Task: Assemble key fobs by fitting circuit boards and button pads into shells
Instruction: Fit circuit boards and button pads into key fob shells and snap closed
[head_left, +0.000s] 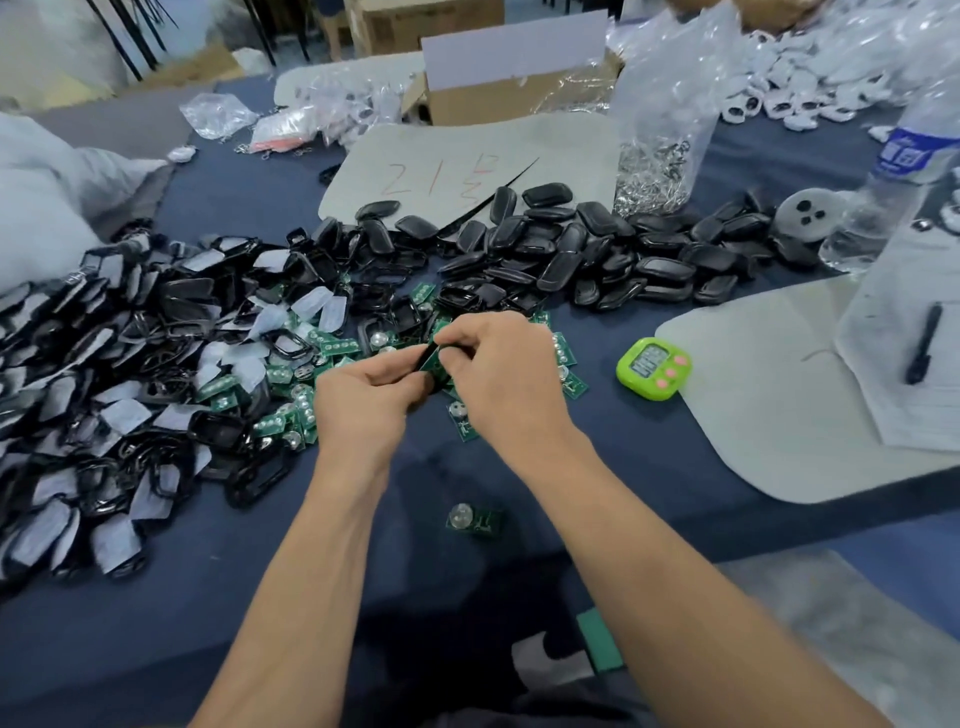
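Two-handed, held the work just above the dark blue table cloth (218, 597) at centre: curled left hand (363, 389) round a dark shell piece (422, 362), pinched a green circuit board (435, 366) in right hand (501, 374), and kept both hands closed together over the joint. Could not tell whether already seated. Judged the board light, thin and stiff, liable to crack if flexed; best taken by its bare long edges, clear of the domed metal contacts. Judged the shell piece glossy, hard and probably slippery; best cradled across its sides. Noted directly beneath the hands a scatter of loose boards (291, 415), and one stray board (472, 519) nearer the body. Noted at left a heap of shell frames with pale pads (130, 364) and behind a heap of black shell backs (597, 260), both crowding the working spot. Noted at right, well apart, a green timer (653, 368), a pen (922, 345) on paper (893, 395), a water bottle (893, 171) and a bag of metal rings (657, 176).
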